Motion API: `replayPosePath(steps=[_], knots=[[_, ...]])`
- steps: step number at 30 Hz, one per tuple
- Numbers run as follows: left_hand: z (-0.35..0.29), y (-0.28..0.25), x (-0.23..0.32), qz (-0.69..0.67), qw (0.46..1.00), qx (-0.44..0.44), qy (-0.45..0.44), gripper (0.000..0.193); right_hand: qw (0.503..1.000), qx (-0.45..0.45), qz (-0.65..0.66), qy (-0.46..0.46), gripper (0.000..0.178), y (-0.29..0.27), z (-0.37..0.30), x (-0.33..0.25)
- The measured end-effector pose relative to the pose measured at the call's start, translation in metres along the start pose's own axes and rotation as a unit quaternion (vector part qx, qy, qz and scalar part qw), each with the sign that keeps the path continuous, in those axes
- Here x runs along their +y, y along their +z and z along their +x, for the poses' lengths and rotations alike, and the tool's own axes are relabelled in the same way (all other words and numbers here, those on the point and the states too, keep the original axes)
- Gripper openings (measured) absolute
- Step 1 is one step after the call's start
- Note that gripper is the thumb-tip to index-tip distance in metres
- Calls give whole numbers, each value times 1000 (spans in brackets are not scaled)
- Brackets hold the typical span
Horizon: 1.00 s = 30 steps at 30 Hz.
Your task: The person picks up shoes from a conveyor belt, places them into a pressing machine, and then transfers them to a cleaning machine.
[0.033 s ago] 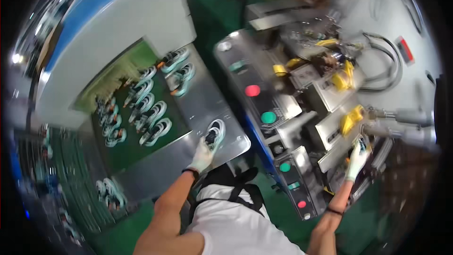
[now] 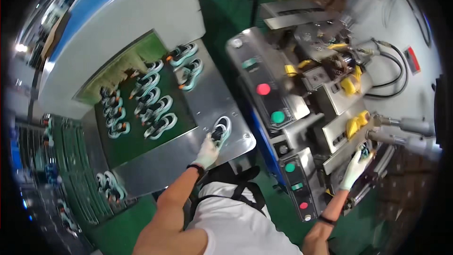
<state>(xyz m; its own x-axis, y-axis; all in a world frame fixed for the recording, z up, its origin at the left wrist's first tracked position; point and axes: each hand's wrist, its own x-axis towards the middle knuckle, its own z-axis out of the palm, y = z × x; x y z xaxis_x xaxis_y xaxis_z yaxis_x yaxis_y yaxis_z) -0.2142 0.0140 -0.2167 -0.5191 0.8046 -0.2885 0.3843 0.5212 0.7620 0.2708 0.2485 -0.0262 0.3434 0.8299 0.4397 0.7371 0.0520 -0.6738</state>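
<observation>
My left hand (image 2: 206,154), in a pale glove, is closed on the near end of a sneaker (image 2: 223,129) with a white-and-mint sole and dark inside. That sneaker lies on the bare metal table top near its right corner. Over at the machine on the right, my gloved right hand (image 2: 355,168) is closed around another sneaker (image 2: 364,149), mostly covered by the fingers. This one is just below a yellow block (image 2: 357,123) and beside metal cylinders (image 2: 394,138).
Several matching sneakers (image 2: 160,126) stand in rows on a green conveyor belt (image 2: 123,147) leading from a white-and-blue housing (image 2: 155,7). Two more sneakers (image 2: 191,73) are on the metal ledge beside it. Red and green buttons (image 2: 277,117) line the machine's front panel.
The whole scene has shifted slightly to the right in the picture and looks sharper. Both hands keep their hold on the same sneakers.
</observation>
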Motion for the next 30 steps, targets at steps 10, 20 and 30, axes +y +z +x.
replayPosePath(steps=[10,20,30], knots=[[41,-109,-38,99,967,-144,185,55,885,-294,-315,-176,94,92,-232,-36],[91,-225,-205,332,930,-135,83,61,876,-423,-227,-40,77,89,-326,-103],[51,-230,-27,-113,986,-70,103,65,862,-475,100,146,66,99,-303,-187]])
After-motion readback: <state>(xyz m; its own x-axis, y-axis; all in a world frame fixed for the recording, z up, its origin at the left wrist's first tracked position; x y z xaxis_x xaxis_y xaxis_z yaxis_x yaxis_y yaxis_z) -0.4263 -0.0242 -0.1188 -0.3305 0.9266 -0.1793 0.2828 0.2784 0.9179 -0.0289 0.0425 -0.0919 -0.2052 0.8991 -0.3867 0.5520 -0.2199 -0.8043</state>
